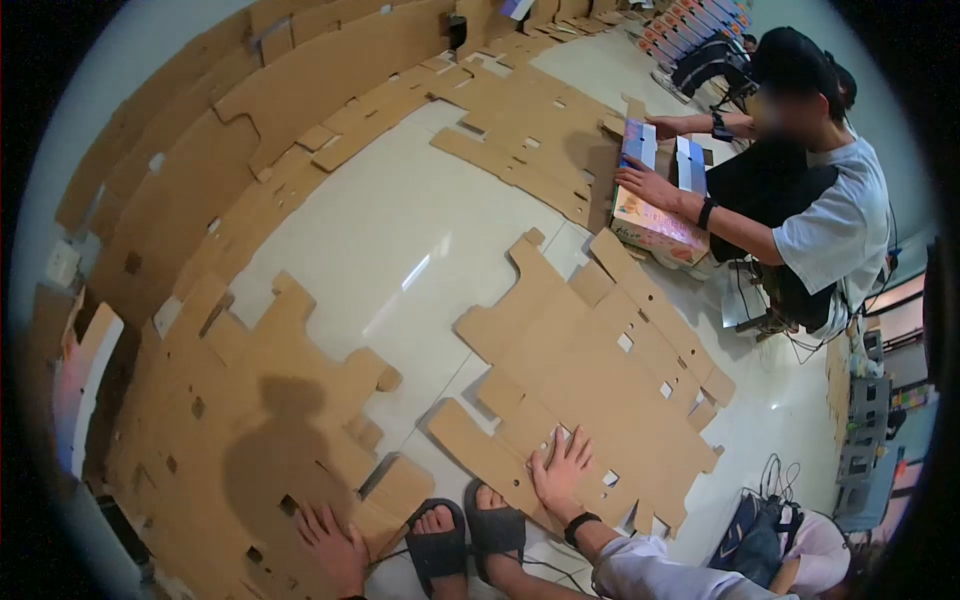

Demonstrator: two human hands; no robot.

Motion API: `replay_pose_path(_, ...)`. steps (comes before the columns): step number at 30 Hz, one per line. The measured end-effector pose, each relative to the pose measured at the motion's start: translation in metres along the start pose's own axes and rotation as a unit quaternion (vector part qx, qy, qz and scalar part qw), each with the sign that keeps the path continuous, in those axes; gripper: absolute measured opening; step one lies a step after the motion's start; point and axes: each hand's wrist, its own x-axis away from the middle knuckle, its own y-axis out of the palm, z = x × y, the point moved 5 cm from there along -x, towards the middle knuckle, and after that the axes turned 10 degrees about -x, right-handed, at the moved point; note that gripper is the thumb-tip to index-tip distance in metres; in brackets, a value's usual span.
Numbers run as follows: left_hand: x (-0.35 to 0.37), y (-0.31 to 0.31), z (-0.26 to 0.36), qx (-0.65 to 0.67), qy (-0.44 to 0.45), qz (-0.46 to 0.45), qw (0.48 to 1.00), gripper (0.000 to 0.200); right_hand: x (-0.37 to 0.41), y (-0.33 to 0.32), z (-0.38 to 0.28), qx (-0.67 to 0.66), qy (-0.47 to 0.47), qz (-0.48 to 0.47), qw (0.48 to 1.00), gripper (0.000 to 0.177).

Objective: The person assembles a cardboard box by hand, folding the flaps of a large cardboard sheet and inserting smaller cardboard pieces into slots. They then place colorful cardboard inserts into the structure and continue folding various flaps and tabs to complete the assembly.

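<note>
My left hand lies flat with its fingers spread on a large brown cardboard sheet at the lower left, close to a small dark cut-out. On a second unfolded cardboard sheet, right of centre, rests my right hand, palm down and fingers apart, near a narrow flap. Both sheets have slots, notches and small holes. Neither hand grips anything. My feet in dark sandals stand between the two sheets.
A seated co-worker at the right handles a colourful printed box. More flattened cardboard covers the floor behind, and tall cardboard leans on the left wall. A printed panel stands far left. Another person is at the lower right.
</note>
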Motion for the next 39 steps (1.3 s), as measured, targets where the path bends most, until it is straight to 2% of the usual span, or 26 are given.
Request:
replay_pose_path(6, 0.0, 0.005, -0.001, 0.012, -0.024, 0.015, 1.0, 0.06, 0.002, 0.001, 0.002, 0.024, -0.015, 0.011, 1.0, 0.07)
replay_pose_path(12, -0.001, 0.008, -0.003, -0.015, -0.007, 0.004, 1.0, 0.06, 0.004, -0.003, -0.002, 0.004, -0.011, 0.016, 1.0, 0.069)
replay_pose_path(18, 0.0, 0.011, -0.004, -0.027, 0.001, 0.043, 0.999, 0.058, 0.004, 0.003, -0.001, 0.017, -0.001, 0.02, 1.0, 0.065)
replay_pose_path(21, 0.0, 0.012, -0.004, -0.009, -0.015, -0.019, 1.0, 0.056, 0.002, 0.005, 0.003, 0.028, -0.013, 0.028, 0.999, 0.063)
replay_pose_path(25, 0.001, 0.015, -0.004, -0.007, -0.007, 0.012, 1.0, 0.054, 0.003, 0.002, 0.001, 0.02, 0.003, 0.01, 1.0, 0.057)
replay_pose_path(30, 0.001, 0.019, -0.001, -0.01, 0.004, 0.03, 0.999, 0.054, 0.0, 0.004, 0.002, 0.022, -0.009, 0.021, 0.999, 0.06)
replay_pose_path(33, -0.002, 0.003, 0.002, -0.047, 0.027, 0.004, 0.999, 0.053, 0.001, -0.001, 0.005, 0.011, -0.008, 0.036, 0.999, 0.061)
replay_pose_path(39, 0.0, 0.002, 0.004, -0.004, 0.019, -0.004, 1.0, 0.055, 0.0, 0.001, 0.004, -0.024, 0.008, 0.037, 0.999, 0.059)
